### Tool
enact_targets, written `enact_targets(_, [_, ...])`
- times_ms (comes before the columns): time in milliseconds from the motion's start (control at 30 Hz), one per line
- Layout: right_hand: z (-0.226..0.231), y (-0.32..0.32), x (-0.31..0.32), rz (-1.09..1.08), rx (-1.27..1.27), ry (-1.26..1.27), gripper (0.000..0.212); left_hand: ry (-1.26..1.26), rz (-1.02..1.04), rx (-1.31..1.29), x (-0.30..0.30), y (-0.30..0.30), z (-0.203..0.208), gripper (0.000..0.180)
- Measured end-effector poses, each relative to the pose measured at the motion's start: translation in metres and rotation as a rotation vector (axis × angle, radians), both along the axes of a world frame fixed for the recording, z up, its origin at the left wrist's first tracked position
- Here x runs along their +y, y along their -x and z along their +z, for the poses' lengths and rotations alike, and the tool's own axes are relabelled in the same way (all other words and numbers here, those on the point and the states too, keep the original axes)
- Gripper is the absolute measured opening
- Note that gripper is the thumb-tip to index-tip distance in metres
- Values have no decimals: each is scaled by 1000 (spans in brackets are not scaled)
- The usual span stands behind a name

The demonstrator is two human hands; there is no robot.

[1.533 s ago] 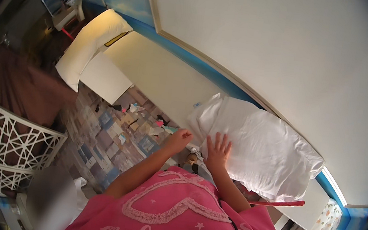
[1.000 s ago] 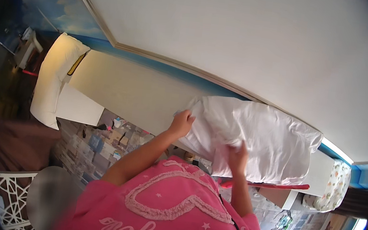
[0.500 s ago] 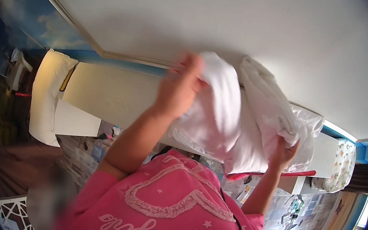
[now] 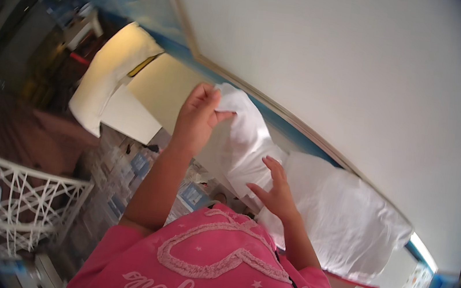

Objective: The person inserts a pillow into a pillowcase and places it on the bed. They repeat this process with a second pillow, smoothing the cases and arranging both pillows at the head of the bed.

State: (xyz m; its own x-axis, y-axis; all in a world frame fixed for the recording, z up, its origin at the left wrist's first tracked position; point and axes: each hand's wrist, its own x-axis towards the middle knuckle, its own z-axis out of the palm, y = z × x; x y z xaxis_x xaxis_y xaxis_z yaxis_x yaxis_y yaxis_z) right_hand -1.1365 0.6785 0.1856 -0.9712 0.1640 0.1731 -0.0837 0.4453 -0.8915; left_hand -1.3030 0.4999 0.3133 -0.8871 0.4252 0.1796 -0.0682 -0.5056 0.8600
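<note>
The smooth white fabric sheet (image 4: 245, 140) slants from the left hand (image 4: 194, 122) down toward the near right, its raised left part hanging in a loose fold over the long, flat, cream-white bench (image 4: 171, 84). The left hand is closed in a pinch at the sheet's far left corner, one finger sticking out across the fabric. The right hand (image 4: 280, 197) is open, thumb and fingers spread wide, just beside the fold's near right side; whether its fingertips touch the fabric, I cannot tell. Farther right, the broad, wrinkled white fabric bundle (image 4: 343, 214) lies on the bench with its long axis running along it, parallel to the wall; whether it is one piece with the raised sheet is unclear. The right hand is the nearer to this bundle, while the left stands well apart from it.
</note>
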Motion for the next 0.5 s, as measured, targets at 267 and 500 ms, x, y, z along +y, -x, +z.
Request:
enact_targets(267, [-17,99,-73,134,-78,66,29,100,510,64,-99,-50,24,19])
enact_targets(500, [22,131,-126,362,-96,426,15,691,1063,17,-221,-82,18,30])
